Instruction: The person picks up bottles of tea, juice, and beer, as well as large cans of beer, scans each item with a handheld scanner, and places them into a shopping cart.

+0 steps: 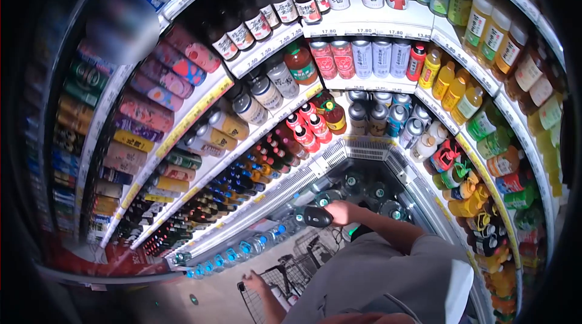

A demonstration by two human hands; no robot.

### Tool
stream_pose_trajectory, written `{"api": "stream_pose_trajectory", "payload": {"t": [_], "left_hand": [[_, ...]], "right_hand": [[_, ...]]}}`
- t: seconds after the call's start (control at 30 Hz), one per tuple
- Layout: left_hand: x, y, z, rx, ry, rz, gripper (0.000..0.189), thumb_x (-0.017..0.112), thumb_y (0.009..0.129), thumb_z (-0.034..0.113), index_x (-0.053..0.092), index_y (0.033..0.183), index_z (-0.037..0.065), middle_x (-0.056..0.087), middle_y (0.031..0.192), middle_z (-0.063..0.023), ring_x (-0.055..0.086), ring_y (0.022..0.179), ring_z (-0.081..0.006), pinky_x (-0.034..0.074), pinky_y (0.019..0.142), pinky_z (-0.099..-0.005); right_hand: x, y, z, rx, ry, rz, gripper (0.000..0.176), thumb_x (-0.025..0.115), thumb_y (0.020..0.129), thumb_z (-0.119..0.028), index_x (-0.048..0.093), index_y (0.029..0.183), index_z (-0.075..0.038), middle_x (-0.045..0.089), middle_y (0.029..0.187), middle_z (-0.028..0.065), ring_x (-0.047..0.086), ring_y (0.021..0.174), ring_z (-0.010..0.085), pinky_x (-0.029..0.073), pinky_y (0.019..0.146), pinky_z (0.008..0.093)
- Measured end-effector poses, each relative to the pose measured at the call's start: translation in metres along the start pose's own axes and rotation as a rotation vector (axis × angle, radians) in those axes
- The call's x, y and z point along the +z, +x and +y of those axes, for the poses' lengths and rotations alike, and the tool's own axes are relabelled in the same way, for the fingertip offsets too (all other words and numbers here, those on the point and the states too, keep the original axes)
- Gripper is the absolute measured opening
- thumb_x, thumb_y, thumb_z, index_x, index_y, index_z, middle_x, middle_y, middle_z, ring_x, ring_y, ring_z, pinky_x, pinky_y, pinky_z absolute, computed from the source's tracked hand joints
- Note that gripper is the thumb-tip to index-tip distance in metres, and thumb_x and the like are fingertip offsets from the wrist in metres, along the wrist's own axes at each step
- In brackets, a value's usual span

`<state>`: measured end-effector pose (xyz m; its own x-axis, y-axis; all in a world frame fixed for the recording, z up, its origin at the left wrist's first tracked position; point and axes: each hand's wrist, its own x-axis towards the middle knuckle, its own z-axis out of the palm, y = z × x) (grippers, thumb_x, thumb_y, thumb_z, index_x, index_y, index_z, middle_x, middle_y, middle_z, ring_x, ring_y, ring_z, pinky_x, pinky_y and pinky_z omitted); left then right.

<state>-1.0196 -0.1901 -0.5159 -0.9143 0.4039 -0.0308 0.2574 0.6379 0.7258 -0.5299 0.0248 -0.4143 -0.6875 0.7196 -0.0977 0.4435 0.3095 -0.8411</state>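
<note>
My right hand (343, 212) is closed around a black, rounded device that looks like a handheld barcode scanner (317, 216). It is held out over the corner of the floor, where large clear water bottles (351, 182) with green caps stand. A thin dark cord shows just below the hand. My left hand (255, 282) is low, beside the rim of a black wire shopping cart (293, 273); its fingers are apart and it appears to hold nothing. A few items lie in the cart, partly hidden by my left arm and grey shirt.
Curved refrigerated shelves surround me, with canned drinks (362, 59) in front, dark glass bottles (257, 169) on the left and bottled juices (456, 88) on the right. Water bottles with blue caps (231, 256) line the floor along the left shelf base.
</note>
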Motion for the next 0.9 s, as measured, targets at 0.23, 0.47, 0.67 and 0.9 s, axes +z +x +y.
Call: {"api": "stream_pose_trajectory", "payload": {"t": [0.23, 0.47, 0.67, 0.9], "left_hand": [[0.174, -0.084, 0.309, 0.318, -0.313, -0.479, 0.051, 0.069, 0.093, 0.012, 0.050, 0.140, 0.004, 0.062, 0.108, -0.0096, 0.060, 0.102, -0.0200, 0.049, 0.091, -0.0353], [0.280, -0.199, 0.575, 1.136, -0.362, -0.762, 0.038, 0.071, 0.091, 0.006, 0.062, 0.128, 0.002, 0.058, 0.114, -0.0090, 0.061, 0.097, -0.0150, 0.049, 0.090, -0.0285], [0.286, -0.257, 0.776, 1.547, -0.534, -0.530, 0.043, 0.072, 0.085, 0.016, 0.062, 0.126, 0.006, 0.052, 0.123, -0.0223, 0.056, 0.111, -0.0368, 0.048, 0.094, -0.0410], [0.328, -0.289, 0.879, 1.468, -0.304, -0.428, 0.071, 0.074, 0.078, 0.024, 0.051, 0.144, 0.012, 0.022, 0.154, -0.0380, 0.068, 0.099, -0.0407, 0.050, 0.099, -0.0444]], "right_hand": [[-0.038, -0.029, 0.065, 0.022, 0.097, 0.324, 0.033, 0.074, 0.075, -0.024, 0.066, 0.103, -0.010, 0.070, 0.096, 0.0182, 0.066, 0.096, 0.0401, 0.054, 0.081, 0.0493], [-0.101, -0.057, 0.054, 0.297, 0.170, 0.381, 0.038, 0.073, 0.070, -0.014, 0.067, 0.107, -0.008, 0.071, 0.098, 0.0198, 0.067, 0.096, 0.0395, 0.054, 0.083, 0.0478], [-0.112, -0.100, 0.063, 0.347, 0.236, 0.548, 0.035, 0.074, 0.072, -0.017, 0.070, 0.106, -0.009, 0.071, 0.096, 0.0215, 0.067, 0.096, 0.0426, 0.053, 0.082, 0.0483], [-0.109, -0.137, 0.076, 0.436, 0.328, 0.781, 0.038, 0.080, 0.074, -0.027, 0.072, 0.104, -0.005, 0.072, 0.090, 0.0195, 0.071, 0.092, 0.0384, 0.055, 0.079, 0.0416]]}}
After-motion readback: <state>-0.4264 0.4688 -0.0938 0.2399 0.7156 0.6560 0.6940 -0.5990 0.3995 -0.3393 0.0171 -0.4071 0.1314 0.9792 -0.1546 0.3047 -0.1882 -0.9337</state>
